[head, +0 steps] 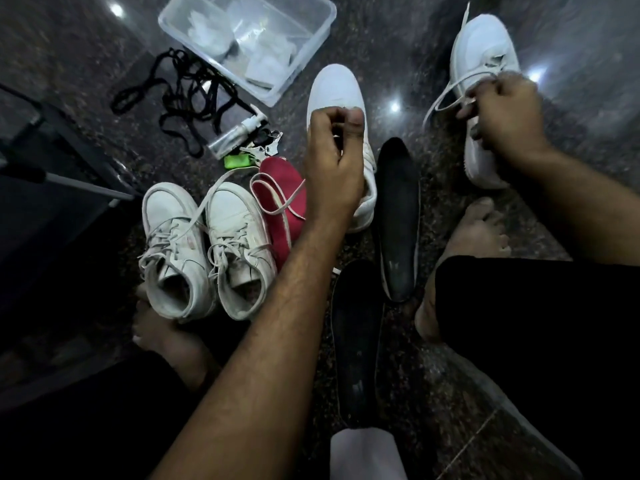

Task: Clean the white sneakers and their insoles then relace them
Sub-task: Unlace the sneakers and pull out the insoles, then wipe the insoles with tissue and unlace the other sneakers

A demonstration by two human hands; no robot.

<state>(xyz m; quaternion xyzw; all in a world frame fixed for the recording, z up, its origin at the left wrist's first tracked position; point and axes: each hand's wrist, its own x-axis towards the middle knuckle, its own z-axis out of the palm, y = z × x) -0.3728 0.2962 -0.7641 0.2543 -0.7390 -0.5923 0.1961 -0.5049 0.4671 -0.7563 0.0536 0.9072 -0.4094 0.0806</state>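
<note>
The right hand [502, 116] has its fingers curled tight on a white lace [446, 95] that runs from the white sneaker [485, 46] lying at the far right of the dark speckled floor [408, 46]. The left hand [334, 161] is over a second white sneaker [334, 88] near the floor's middle, fingers curled, thumb and fingertips pinching at its lacing area; what exactly they pinch is hard to tell. Just right of that shoe lies a black insole [398, 220], and a second black insole [358, 341] lies nearer the person. Left of the left forearm sits a red insole [280, 199] with a loose white lace [277, 209] across it, then a laced pair of white high-top sneakers [204, 251]. Farther off lie keys with a green tag [239, 160], a small spray bottle [235, 136], tangled black laces [180, 98] and a clear plastic tub [311, 46] of white items.
</note>
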